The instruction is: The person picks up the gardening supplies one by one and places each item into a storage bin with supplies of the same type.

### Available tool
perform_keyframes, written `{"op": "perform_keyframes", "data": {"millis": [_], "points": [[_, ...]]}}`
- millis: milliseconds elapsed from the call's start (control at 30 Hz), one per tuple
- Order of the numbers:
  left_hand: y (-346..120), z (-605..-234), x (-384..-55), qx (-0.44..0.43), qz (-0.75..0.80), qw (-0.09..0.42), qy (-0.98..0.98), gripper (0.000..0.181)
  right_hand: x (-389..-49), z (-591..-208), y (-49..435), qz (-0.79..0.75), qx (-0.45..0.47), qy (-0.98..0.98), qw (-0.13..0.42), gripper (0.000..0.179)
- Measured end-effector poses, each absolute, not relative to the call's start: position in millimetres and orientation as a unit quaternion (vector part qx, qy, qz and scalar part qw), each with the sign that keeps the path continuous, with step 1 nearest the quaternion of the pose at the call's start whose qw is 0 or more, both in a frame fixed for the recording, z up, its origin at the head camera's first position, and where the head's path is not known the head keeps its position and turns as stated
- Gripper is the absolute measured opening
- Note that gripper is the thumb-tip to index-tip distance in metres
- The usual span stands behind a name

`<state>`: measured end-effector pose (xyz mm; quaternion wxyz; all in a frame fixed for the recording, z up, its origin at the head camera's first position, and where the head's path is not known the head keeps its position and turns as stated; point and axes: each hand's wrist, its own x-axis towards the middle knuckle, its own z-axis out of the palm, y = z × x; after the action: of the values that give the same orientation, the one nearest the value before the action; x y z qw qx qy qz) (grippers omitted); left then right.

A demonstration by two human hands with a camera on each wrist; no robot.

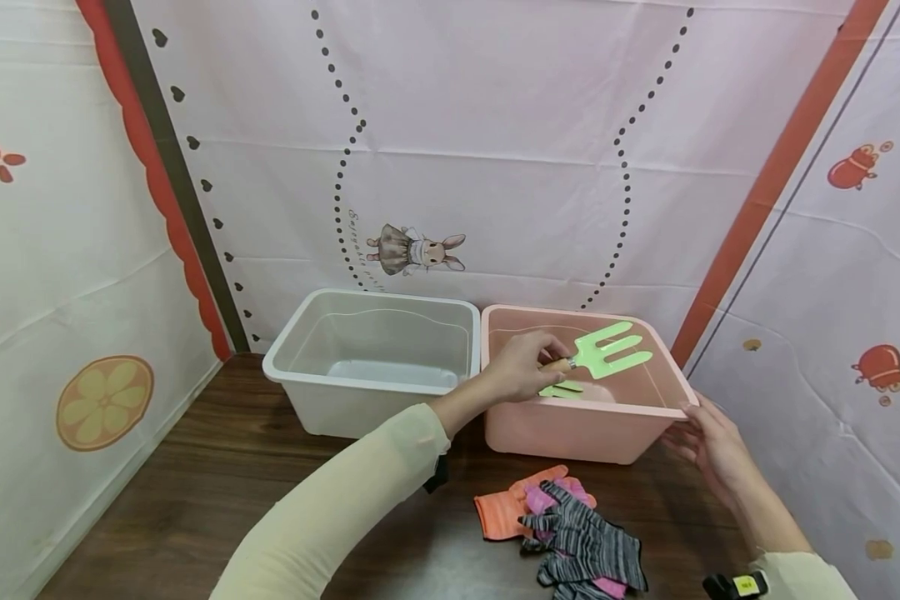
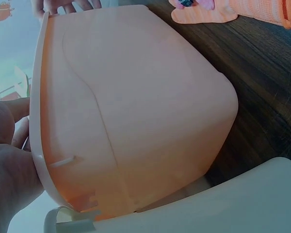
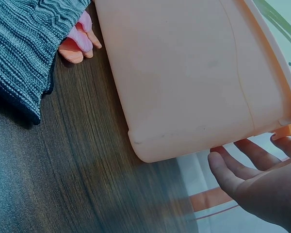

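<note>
In the head view my left hand holds a light-green garden hand fork by its short wooden handle, above the pink bin. The fork's tines point right. Another light-green tool shows inside the bin, partly hidden by my hand and the front rim. My right hand grips the bin's right front corner, fingers below the rim. In the right wrist view those fingers lie against the bin's end wall. The bin's front wall hides most of the fork in the left wrist view.
A pale grey bin stands directly left of the pink one. In front of the pink bin, striped grey gloves lie piled with orange gloves and pink ones on the dark wooden table. Printed cloth hangs behind and at both sides.
</note>
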<state>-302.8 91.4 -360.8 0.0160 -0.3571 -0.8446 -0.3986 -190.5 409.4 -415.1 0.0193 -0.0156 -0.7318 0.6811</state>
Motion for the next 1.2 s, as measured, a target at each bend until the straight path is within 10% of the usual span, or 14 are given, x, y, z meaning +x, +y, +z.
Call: {"op": "perform_keyframes", "data": {"millis": [1200], "points": [[94.3, -367.2, -303.7, -0.379, -0.332, -0.004, -0.864, 0.016, -191.3, -416.5, 409.1, 0.686, -0.021, -0.727, 0.020, 0.072]]}}
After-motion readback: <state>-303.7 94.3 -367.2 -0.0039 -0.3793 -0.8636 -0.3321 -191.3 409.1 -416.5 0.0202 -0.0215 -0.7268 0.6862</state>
